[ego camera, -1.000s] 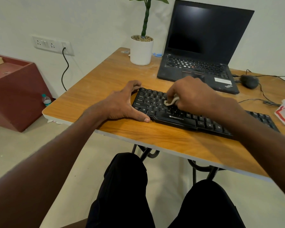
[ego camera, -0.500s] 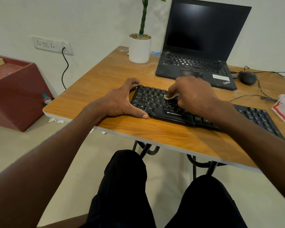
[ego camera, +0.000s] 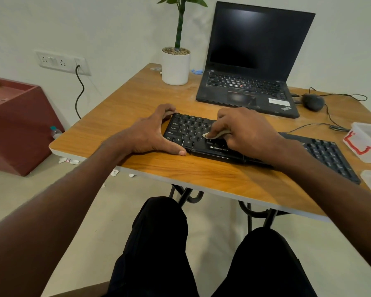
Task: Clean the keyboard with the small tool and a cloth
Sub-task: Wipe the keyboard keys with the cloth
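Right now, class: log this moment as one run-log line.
step: wiping keys | left hand: braces keyboard left end | right hand: pinches cloth on lower letter rows | small tool: not visible

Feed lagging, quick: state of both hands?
Left hand: open, bracing the keyboard end.
Right hand: pinching the cloth on the keys.
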Demonstrator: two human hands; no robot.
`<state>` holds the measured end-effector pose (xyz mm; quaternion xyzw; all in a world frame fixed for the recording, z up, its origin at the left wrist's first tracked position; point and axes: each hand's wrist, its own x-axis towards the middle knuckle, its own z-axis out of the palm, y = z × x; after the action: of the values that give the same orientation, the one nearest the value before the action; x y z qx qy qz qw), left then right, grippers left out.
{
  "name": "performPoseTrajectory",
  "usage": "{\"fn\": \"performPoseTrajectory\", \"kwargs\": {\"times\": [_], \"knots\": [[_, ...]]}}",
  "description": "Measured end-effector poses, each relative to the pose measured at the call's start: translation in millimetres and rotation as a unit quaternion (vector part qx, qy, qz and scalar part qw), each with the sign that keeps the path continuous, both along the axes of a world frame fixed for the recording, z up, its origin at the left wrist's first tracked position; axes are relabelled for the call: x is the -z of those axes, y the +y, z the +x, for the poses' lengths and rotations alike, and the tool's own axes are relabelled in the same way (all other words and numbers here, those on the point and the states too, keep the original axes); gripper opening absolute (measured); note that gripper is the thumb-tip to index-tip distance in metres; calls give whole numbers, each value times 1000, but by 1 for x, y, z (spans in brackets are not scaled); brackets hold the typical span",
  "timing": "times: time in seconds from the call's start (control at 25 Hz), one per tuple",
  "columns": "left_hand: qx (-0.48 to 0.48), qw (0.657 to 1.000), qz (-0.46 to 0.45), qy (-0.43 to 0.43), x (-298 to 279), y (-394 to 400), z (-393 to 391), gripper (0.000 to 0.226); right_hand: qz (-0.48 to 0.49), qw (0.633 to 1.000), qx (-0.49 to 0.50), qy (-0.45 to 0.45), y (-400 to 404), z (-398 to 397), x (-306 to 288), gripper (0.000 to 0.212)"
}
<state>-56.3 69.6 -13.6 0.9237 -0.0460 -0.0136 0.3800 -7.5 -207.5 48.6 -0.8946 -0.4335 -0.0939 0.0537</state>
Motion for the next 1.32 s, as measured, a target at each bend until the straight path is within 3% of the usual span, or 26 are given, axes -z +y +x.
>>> {"fn": "performPoseTrajectory", "kwargs": {"times": [0.08, 0.24, 0.56, 0.72, 0.84, 0.96, 1.08, 1.24, 1.32], "knots": [[-2, 1000, 4, -2, 1, 0, 1, 135, 1, 1000, 24, 6, -2, 3, -4, 31], [-5, 1000, 5, 4, -1, 0, -1, 134, 93, 995, 43, 5, 29, 0, -1, 29], [4, 1000, -15, 6, -2, -1, -1, 133, 15, 994, 104, 13, -11, -1, -8, 28], [-2, 998, 60, 21, -6, -8, -5, 127, 113, 983, 137, 41, -2, 1, -6, 29], [-19, 990, 114, -81, -16, -46, -3, 110, 119, 985, 112, 54, 11, 1, 0, 31], [-25, 964, 197, -176, -9, -82, 1, 84, 80, 991, 105, 8, 9, 2, 2, 29], [-52, 954, 219, -200, 6, -85, 3, 56, 48, 991, 125, 6, -12, 9, -2, 26], [-67, 949, 206, -228, 8, -84, 6, 44, 7, 988, 154, 10, -42, 15, -8, 22], [-71, 947, 208, -233, 9, -84, 6, 42, 49, 988, 144, 13, -38, 12, -5, 23]]}}
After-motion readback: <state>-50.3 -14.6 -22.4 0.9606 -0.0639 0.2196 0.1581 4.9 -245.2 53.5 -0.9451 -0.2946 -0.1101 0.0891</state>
